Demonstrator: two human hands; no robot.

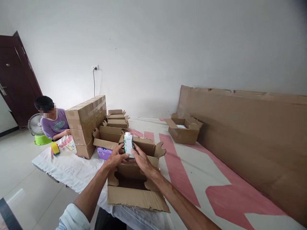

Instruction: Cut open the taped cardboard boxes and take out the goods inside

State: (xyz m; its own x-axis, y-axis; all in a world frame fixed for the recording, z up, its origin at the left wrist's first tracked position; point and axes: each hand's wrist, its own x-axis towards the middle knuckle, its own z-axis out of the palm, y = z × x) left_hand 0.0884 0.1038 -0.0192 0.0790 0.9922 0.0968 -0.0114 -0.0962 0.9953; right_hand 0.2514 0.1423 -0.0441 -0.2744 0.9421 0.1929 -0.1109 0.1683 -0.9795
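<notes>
A small white and green drink carton (129, 144) with a white screw cap stands upright between my two hands. My left hand (117, 156) grips it from the left, and my right hand (141, 157) holds its right side with the thumb on the front. Below them is an open cardboard box (137, 196) with its flaps spread; its inside is dark. Just behind the carton sits another open cardboard box (146, 146). A purple package (104, 153) lies left of my left hand, beside a further open box (109, 135).
Sealed cartons (83, 124) are stacked on the left, with several open boxes (117, 121) behind. A box (184, 129) with something white inside stands right, near a tall cardboard sheet (244, 140). A person in a purple shirt (56, 123) sits beyond the stack, near a yellow-blue object (55, 148).
</notes>
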